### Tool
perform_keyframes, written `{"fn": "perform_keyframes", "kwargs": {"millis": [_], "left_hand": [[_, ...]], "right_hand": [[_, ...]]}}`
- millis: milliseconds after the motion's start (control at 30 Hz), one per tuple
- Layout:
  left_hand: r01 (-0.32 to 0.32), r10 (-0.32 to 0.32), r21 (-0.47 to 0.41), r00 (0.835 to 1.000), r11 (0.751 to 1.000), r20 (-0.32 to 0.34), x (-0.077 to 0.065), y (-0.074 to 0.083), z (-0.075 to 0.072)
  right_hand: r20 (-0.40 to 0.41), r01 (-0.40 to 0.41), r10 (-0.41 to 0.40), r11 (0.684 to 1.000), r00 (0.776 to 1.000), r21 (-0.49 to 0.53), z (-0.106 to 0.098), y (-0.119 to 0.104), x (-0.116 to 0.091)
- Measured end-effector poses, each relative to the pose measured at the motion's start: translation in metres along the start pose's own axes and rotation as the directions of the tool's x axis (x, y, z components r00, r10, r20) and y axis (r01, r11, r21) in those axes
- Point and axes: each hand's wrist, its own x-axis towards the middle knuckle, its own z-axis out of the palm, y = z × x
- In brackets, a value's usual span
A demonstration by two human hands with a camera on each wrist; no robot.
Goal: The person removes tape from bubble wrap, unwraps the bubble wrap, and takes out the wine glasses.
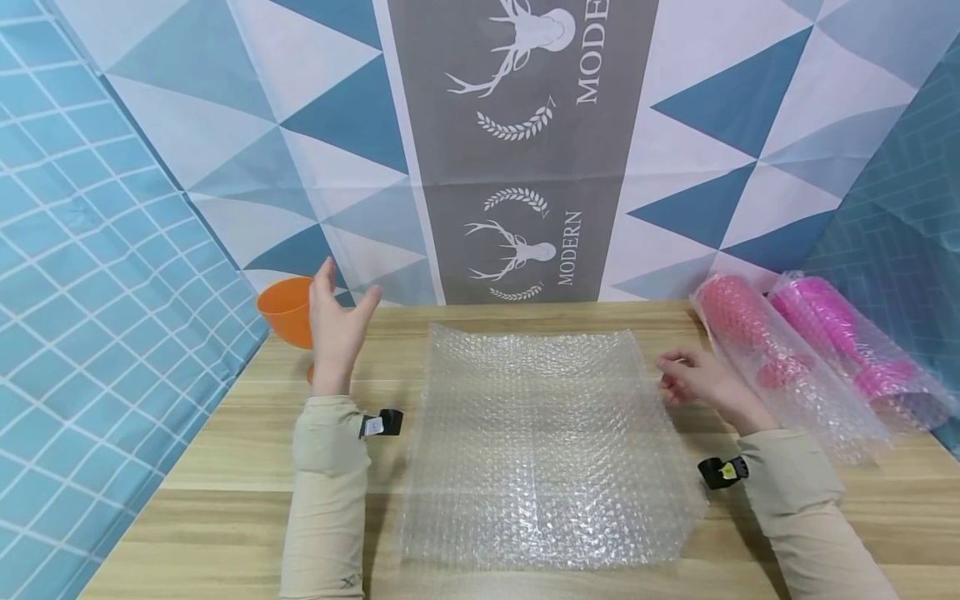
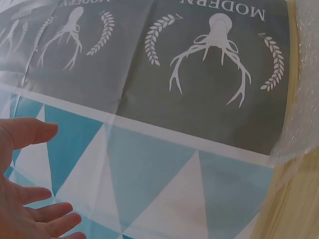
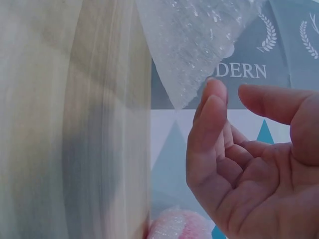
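My left hand [image 1: 339, 327] is raised beside an orange goblet [image 1: 283, 310] at the back left, overlapping part of its bowl in the head view. Thumb and fingers are spread apart, and the left wrist view shows nothing between them. Most of the goblet's stem is hidden behind the hand. A sheet of clear bubble wrap [image 1: 536, 450] lies spread on the table between my hands, its far edge curling up. My right hand [image 1: 701, 382] is near the sheet's far right corner. Its fingers are loosely bent, with a gap to the thumb [image 3: 269, 102] and nothing held.
Two goblet-shaped things wrapped in bubble wrap, one coral pink [image 1: 738, 312] and one magenta [image 1: 825, 321], lie on the wooden table [image 1: 225, 508] at the right. A patterned cloth [image 1: 517, 167] rises along the back edge, with blue tile-patterned cloth [image 1: 97, 250] on the left.
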Motion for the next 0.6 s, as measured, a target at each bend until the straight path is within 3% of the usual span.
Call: {"fn": "perform_keyframes", "kwargs": {"millis": [167, 367, 600], "left_hand": [[0.021, -0.020, -0.034, 1.000, 0.999, 0.023, -0.002, 0.003, 0.004], [0.027, -0.025, -0.035, 0.998, 0.999, 0.051, -0.002, 0.004, 0.010], [-0.028, 0.035, -0.051, 0.992, 0.998, 0.122, -0.002, 0.006, 0.016]], "right_hand": [[-0.112, 0.071, -0.074, 0.997, 0.991, -0.036, -0.004, 0.000, 0.000], [-0.225, 0.126, -0.143, 0.988, 0.964, -0.089, -0.008, 0.000, -0.003], [-0.376, 0.072, -0.161, 0.968, 0.912, -0.241, -0.015, 0.000, -0.009]]}}
